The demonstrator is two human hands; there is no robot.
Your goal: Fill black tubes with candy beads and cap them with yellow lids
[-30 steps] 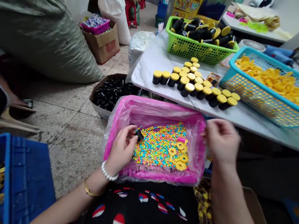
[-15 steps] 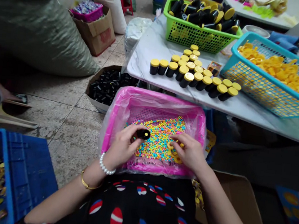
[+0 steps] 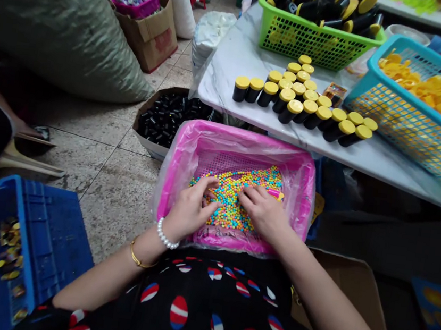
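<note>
A pink basket (image 3: 248,136) lined with clear plastic rests on my lap, holding small multicoloured beads (image 3: 242,181). Both my hands are down inside it on the beads. My left hand (image 3: 193,207) is curled, fingertips dug into the beads; the black tube it held a moment ago is hidden under the fingers. My right hand (image 3: 263,210) lies beside it with bent fingers pressed together over the spot where yellow rings lay; whatever is under it is hidden. The two hands nearly touch.
Black tubes with yellow caps (image 3: 304,103) stand on the white table (image 3: 233,65), before a green basket (image 3: 300,38) of capped tubes and a blue basket (image 3: 411,119) of yellow rings. A box of black tubes (image 3: 165,121), a blue crate (image 3: 33,249) and a grey sack (image 3: 53,21) sit on the floor.
My right hand came down from the basket's right rim into the beads, over the yellow rings. My left hand turned the black tube and pushed it down into the beads.
</note>
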